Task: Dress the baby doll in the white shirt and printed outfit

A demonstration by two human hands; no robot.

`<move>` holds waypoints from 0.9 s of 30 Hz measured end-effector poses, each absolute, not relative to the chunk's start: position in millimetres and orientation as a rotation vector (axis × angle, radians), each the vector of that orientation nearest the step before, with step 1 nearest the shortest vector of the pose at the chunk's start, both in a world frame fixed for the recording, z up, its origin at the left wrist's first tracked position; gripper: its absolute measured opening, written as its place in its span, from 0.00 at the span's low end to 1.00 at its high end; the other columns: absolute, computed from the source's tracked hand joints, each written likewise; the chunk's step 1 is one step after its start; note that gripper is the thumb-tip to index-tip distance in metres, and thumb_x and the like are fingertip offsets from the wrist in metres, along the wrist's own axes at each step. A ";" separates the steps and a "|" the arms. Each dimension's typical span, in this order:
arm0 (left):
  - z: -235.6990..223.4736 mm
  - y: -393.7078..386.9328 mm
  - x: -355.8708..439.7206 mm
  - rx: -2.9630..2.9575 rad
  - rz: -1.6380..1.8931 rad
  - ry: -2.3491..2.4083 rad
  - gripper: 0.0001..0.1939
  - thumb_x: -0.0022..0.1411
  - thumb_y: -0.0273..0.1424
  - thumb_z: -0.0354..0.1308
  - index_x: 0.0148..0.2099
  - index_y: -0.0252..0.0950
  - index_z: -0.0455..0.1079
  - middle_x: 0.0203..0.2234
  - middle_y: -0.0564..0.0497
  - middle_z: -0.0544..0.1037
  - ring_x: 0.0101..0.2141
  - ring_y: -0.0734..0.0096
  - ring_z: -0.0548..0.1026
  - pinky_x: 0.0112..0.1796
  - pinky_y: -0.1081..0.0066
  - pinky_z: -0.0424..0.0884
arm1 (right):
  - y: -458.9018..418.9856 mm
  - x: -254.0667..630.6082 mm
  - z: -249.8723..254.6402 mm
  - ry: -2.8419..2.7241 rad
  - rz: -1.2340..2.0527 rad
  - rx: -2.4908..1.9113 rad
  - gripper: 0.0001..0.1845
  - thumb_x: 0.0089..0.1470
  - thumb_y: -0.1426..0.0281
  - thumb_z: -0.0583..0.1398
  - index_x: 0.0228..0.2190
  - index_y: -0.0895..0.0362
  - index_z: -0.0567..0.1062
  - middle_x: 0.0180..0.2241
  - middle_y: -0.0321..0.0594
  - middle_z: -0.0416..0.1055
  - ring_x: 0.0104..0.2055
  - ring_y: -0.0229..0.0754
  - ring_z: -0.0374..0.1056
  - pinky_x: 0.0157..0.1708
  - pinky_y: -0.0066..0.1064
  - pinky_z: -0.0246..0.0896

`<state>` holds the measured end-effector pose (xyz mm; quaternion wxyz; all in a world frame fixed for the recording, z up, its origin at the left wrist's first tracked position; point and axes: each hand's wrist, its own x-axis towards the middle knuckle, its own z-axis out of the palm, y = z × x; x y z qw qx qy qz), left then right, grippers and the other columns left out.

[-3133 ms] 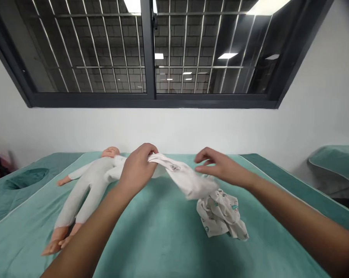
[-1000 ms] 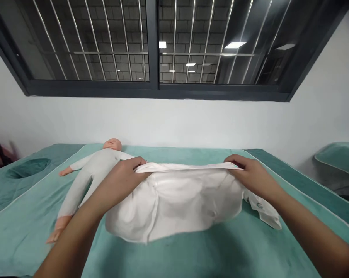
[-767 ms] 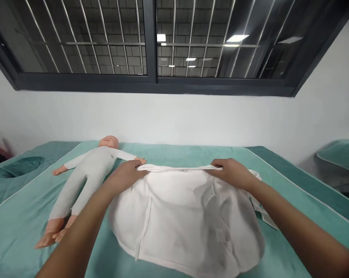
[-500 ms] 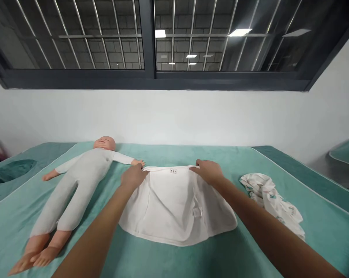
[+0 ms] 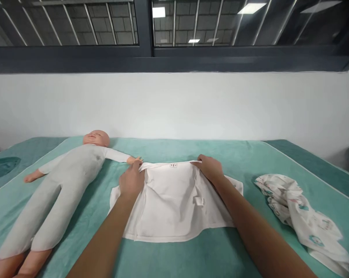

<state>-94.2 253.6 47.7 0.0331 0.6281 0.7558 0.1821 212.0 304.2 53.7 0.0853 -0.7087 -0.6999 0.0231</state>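
White shirt [image 5: 168, 204] is down flatter on the sheet than half a second ago, and now its sleeves poke out at the sides, where before I only see the body of it.

Nearest me there's a bare stretch of green sheet [image 5: 197, 258], then the shirt's hem, curving but pretty smooth. Farther up, the left hand [image 5: 131, 180] has thumb and fingers pinched on one end of the neck edge, and the right hand [image 5: 211, 168] is clamped the same way on the other end. So the step looks like spreading it out, imo, and what it calls for is an even pull both ways, then letting go without dragging the collar back into creases.

Off to the left, the doll [image 5: 72, 166] lies on its back in pale fabric, one hand right by the left hand; can't tell if they touch. Over on the right a printed cloth [image 5: 302, 216] sits crumpled, well apart from the shirt. Behind it all: white wall [image 5: 174, 104], dark window frame [image 5: 174, 63].

Stuff I can't make out: the forearms cover bits of the shirt and sleeves, the doll's feet are cut off, and the little label [image 5: 198, 200] is unreadable.
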 end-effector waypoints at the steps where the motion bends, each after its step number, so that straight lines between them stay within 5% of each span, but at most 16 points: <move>1: 48.1 252.9 -94.3 1.907 0.562 2.343 0.18 0.67 0.38 0.42 0.54 0.41 0.64 0.49 0.42 0.77 0.45 0.51 0.76 0.39 0.62 0.67 | 304.8 211.5 53.7 -2.081 0.041 -2.090 0.20 0.61 0.51 0.52 0.37 0.53 0.72 0.36 0.41 0.75 0.35 0.44 0.68 0.28 0.31 0.47; 6: 48.8 256.2 -94.7 1.873 0.410 2.336 0.20 0.65 0.39 0.43 0.56 0.41 0.65 0.49 0.41 0.76 0.46 0.48 0.75 0.40 0.60 0.68 | 304.2 211.2 51.9 -2.124 -0.108 -1.937 0.19 0.60 0.51 0.54 0.38 0.53 0.72 0.38 0.39 0.74 0.35 0.43 0.68 0.31 0.32 0.50; 11: 47.6 261.5 -96.2 1.823 0.354 2.287 0.23 0.63 0.41 0.47 0.57 0.40 0.66 0.54 0.40 0.73 0.51 0.46 0.73 0.46 0.56 0.67 | 280.1 185.9 66.4 -2.213 -0.124 -1.795 0.16 0.59 0.63 0.58 0.47 0.57 0.71 0.51 0.48 0.70 0.52 0.52 0.65 0.48 0.40 0.57; 15: 64.5 250.0 -112.0 1.745 0.537 2.014 0.27 0.61 0.48 0.50 0.56 0.39 0.68 0.51 0.43 0.76 0.51 0.51 0.73 0.49 0.60 0.66 | 232.7 137.3 70.2 -2.409 0.046 -1.408 0.20 0.63 0.65 0.53 0.54 0.57 0.69 0.57 0.49 0.66 0.59 0.51 0.60 0.60 0.44 0.52; 20: 94.4 224.0 -143.7 1.576 0.635 1.656 0.23 0.60 0.48 0.49 0.40 0.36 0.75 0.37 0.50 0.80 0.40 0.57 0.76 0.38 0.68 0.69 | 205.7 110.1 47.9 -2.617 0.370 -1.169 0.30 0.64 0.56 0.50 0.62 0.56 0.60 0.67 0.45 0.52 0.69 0.50 0.45 0.66 0.48 0.43; 23: 96.9 221.4 -158.1 1.536 0.597 1.733 0.18 0.58 0.46 0.52 0.35 0.37 0.74 0.31 0.51 0.79 0.35 0.59 0.76 0.33 0.68 0.68 | 212.5 115.7 44.7 -2.648 0.451 -1.200 0.32 0.65 0.54 0.48 0.64 0.55 0.56 0.68 0.41 0.48 0.71 0.48 0.40 0.68 0.49 0.38; 27: 82.6 232.4 -171.9 1.493 0.810 2.148 0.15 0.61 0.42 0.50 0.42 0.39 0.71 0.33 0.51 0.78 0.35 0.60 0.76 0.35 0.67 0.67 | 218.1 119.5 50.2 -2.683 0.483 -1.216 0.34 0.65 0.52 0.47 0.65 0.55 0.54 0.69 0.42 0.42 0.71 0.48 0.36 0.68 0.51 0.35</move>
